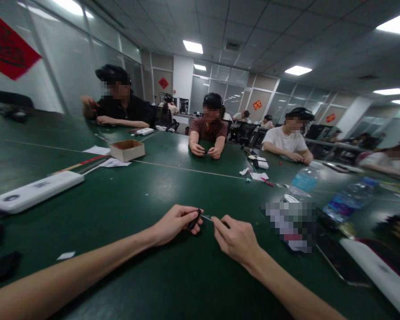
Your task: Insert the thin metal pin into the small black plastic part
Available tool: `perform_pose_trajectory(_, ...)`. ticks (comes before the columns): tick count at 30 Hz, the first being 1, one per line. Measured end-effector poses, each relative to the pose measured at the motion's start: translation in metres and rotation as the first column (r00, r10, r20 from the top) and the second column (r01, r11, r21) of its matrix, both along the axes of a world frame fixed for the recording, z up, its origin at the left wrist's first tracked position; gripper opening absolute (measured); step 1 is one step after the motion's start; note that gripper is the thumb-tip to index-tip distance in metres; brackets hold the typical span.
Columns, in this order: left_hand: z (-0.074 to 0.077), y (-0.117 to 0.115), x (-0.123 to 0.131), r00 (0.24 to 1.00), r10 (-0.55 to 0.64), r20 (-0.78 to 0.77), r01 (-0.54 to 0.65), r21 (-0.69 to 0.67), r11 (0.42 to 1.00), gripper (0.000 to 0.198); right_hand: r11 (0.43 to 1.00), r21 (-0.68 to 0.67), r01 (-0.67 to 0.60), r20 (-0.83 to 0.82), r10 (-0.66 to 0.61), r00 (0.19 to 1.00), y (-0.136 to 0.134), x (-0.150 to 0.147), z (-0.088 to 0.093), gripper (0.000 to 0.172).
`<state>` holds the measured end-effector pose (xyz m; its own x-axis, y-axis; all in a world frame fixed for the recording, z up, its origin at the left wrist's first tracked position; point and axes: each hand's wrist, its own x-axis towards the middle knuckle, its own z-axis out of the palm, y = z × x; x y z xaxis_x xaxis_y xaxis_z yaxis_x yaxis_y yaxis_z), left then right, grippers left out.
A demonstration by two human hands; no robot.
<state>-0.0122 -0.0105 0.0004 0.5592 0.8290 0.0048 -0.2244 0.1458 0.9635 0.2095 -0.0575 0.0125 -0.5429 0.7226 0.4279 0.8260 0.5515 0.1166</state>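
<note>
Green table [120,218] is stretching across a long office room [253,26], and I am reading the hands at the near edge of the view. My left hand [175,224] is holding up a small black part [195,220], its fingers [186,212] clenching around it; the part is too small to identify. A thin silver pin [207,217] is projecting from that part toward my right hand [235,240], whose thumb and forefinger appear to be pinching the pin's far end, though I cannot confirm the contact at this size. Both hands are hovering close together above the tabletop.

A blurred packet [290,226] is lying just beside my right hand at 2 o'clock, with a plastic bottle [350,200] beyond it. A phone [340,260] is resting at 4 o'clock. A cardboard box [127,150] is sitting at 11 o'clock, and a white bar [33,192] at 10 o'clock. A person in a brown shirt [208,129] is leaning on the far side at 12 o'clock.
</note>
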Motion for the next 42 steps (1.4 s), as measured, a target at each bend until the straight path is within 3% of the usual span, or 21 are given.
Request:
perform_pose_trajectory(18,0.015,0.004,-0.012,0.966,-0.255,-0.05,0.25,-0.095,0.964,0.028,0.991,-0.005,-0.137,-0.004,0.137,0.991,0.004,0.007,0.001,0.028)
perform_pose_trajectory(26,0.015,0.005,-0.012,0.967,-0.254,-0.036,0.249,-0.113,0.962,0.03,0.99,-0.018,-0.137,-0.022,0.137,0.99,0.005,0.006,0.0,0.028)
perform_pose_trajectory(32,0.012,0.006,-0.007,0.991,-0.109,0.076,0.117,-0.117,0.986,0.032,0.998,-0.055,-0.024,-0.067,0.021,0.998,0.004,-0.002,-0.001,0.03)
perform_pose_trajectory(42,0.007,0.005,-0.003,0.995,-0.078,0.054,0.081,-0.044,0.996,0.026,0.998,-0.058,0.026,-0.011,-0.027,1.0,0.001,-0.007,-0.002,0.032)
